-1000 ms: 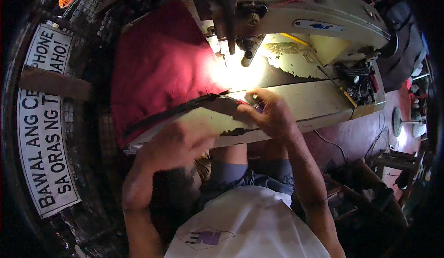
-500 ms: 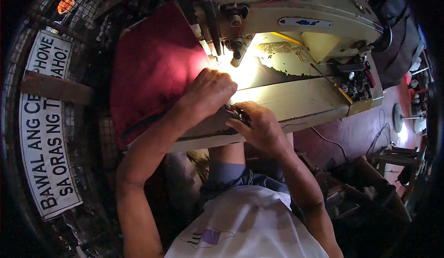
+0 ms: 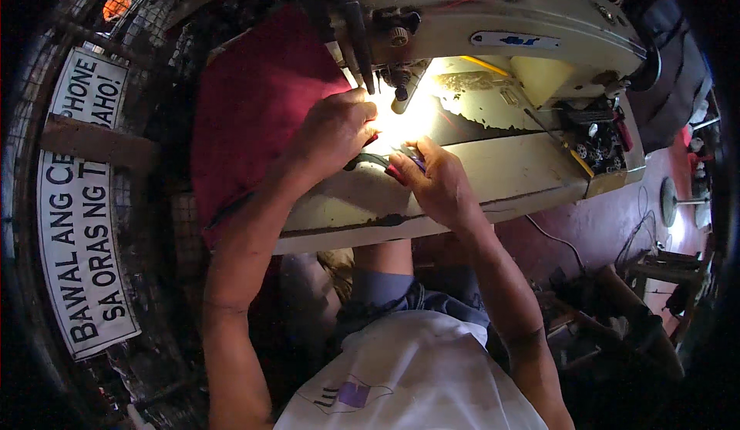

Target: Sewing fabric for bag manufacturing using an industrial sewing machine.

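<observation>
Under the needle area of a pale sewing machine (image 3: 532,15), my left hand (image 3: 327,133) is closed in a pinch on a small red and dark piece that looks like fabric. A bit of its red (image 3: 372,139) shows below the fingertips. Slightly lower and to the right, my right hand (image 3: 441,183) is closed too, with a red end (image 3: 395,174) at its thumb and a bluish bit by the fingers. Between the hands a dark strip (image 3: 374,159) curves. Glare hides the exact grip. Large red cloth (image 3: 258,106) lies left of my left hand.
The machine's lamp brightly lights the pale bed (image 3: 493,164). A yellow stick (image 3: 484,65) lies under the machine arm. At right, a tray (image 3: 617,183) holds bobbins and small metal parts, with a yellow-handled tool (image 3: 578,159) beside it. A wire-grid wall stands at left.
My left hand has shifted left and slightly up. My right hand has moved right and up a little, turning. The dark strip and red ends now show between them.
</observation>
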{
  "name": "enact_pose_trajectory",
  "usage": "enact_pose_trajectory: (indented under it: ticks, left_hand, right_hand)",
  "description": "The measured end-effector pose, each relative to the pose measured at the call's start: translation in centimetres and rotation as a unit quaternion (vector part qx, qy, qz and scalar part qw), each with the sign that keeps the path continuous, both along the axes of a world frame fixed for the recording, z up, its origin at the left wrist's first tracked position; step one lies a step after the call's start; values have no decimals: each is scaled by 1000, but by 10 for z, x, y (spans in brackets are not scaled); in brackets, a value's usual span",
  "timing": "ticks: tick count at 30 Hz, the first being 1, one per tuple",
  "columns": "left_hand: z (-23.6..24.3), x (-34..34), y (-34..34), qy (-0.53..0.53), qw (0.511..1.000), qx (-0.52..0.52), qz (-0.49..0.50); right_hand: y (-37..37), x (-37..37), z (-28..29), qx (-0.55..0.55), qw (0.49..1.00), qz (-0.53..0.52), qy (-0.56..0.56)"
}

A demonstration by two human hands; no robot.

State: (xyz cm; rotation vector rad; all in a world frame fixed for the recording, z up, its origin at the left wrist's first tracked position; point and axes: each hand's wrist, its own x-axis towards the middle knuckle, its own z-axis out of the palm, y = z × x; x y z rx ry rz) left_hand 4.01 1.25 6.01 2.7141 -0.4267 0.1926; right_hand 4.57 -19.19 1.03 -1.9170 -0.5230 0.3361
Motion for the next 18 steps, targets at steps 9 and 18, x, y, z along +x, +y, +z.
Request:
enact_pose_trajectory:
  ticks: [9, 18]
  left_hand:
    - [-8, -5, 1, -31, 999, -36, 18]
    - [5, -15, -6, -108, 993, -43, 3]
  right_hand:
    - [19, 15, -4, 59, 990, 32, 126]
    - [25, 13, -25, 46, 989, 21, -136]
